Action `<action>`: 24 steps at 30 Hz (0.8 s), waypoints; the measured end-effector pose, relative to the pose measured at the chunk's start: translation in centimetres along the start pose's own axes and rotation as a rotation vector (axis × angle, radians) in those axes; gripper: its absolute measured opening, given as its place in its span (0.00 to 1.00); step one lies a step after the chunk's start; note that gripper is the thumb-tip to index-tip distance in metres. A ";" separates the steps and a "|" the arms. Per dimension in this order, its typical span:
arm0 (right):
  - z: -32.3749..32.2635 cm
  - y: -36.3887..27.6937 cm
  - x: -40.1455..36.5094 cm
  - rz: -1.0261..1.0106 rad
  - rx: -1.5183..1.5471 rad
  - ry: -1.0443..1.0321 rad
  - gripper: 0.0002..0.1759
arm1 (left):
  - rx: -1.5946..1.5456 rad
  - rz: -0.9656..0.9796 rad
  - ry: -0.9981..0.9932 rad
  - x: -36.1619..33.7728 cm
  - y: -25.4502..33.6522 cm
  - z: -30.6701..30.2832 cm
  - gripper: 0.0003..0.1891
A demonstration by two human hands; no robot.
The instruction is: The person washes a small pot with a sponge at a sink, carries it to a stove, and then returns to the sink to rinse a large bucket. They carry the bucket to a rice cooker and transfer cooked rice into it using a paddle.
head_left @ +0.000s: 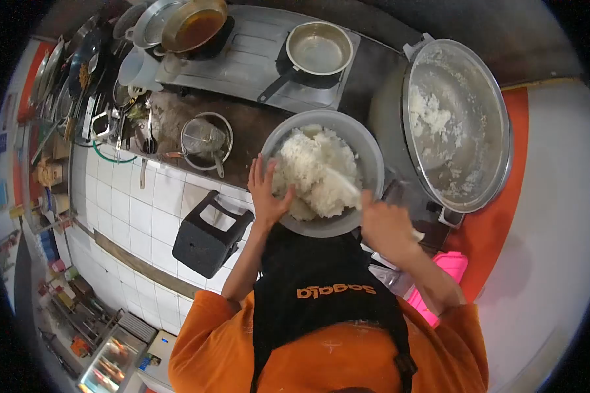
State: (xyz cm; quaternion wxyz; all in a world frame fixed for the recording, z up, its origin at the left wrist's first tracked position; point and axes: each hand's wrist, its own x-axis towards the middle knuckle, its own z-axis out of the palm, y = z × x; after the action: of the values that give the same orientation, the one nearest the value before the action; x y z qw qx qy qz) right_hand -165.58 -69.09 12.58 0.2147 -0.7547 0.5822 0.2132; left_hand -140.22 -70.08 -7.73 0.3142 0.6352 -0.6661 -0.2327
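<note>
A large grey bowl point(373, 147) full of white cooked rice point(314, 164) stands at the counter's front edge, close to my body. My left hand point(269, 196) grips the bowl's left rim, fingers spread along the outside and thumb inside by the rice. Wrapped round the handle of a white rice paddle point(342, 183), my right hand point(387, 226) is at the bowl's right side. The paddle's blade lies in the rice and is slightly blurred. To the right a big metal pot point(462, 124) leans tilted, with rice stuck to its inner wall.
Behind the bowl, a stove point(259, 39) bears a saucepan point(318, 49) and a pan of brown liquid point(193, 29). A strainer point(202, 137) sits in a small pot on the left. A black stool point(213, 232) stands on the tiles; a pink container point(439, 281) is at right.
</note>
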 end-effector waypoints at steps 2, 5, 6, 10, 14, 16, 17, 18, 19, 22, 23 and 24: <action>4.8 -1.4 2.2 0.051 0.093 0.021 0.19 | 0.056 0.109 0.001 0.5 0.1 0.0 0.36; 12.3 -0.8 7.1 0.122 0.219 0.048 0.20 | 0.111 0.125 -0.027 1.4 0.0 0.6 0.33; 13.8 0.1 9.4 0.144 0.250 0.060 0.21 | 0.107 0.136 -0.030 2.0 0.0 0.9 0.33; 14.0 3.8 12.1 0.109 -0.070 0.088 0.23 | 0.163 0.168 -0.016 1.4 0.2 0.9 0.32; 4.4 4.4 7.4 0.163 -0.022 0.051 0.22 | 0.159 0.142 0.024 1.1 -0.3 1.3 0.31; 2.2 3.5 6.5 0.168 0.005 0.044 0.18 | 0.126 0.133 0.031 1.1 -0.3 1.3 0.31; 1.9 3.1 6.3 0.178 0.022 0.046 0.14 | 0.086 0.128 0.048 1.1 -0.2 1.4 0.31; 3.7 2.8 7.6 0.183 0.023 0.049 0.14 | 0.084 0.134 0.047 1.3 -0.1 1.5 0.31; 7.7 2.5 9.9 0.160 0.049 0.011 0.17 | 0.086 0.140 0.052 1.2 0.1 1.4 0.31; 14.0 6.6 16.4 0.188 0.116 0.053 0.20 | 0.071 0.169 0.077 1.8 0.0 1.5 0.30; 13.7 6.9 16.4 0.230 0.169 0.108 0.21 | 0.065 0.174 0.074 1.2 -0.3 1.4 0.29; 13.9 6.4 15.6 0.237 0.183 0.114 0.21 | 0.070 0.189 0.066 0.5 -0.7 1.2 0.29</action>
State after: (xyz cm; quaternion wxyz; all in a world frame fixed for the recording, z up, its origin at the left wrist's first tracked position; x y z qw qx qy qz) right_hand -169.21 -74.92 -8.14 0.2225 -0.6687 0.6955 0.1398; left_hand -140.55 -70.75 -8.98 0.3343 0.5876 -0.7198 -0.1577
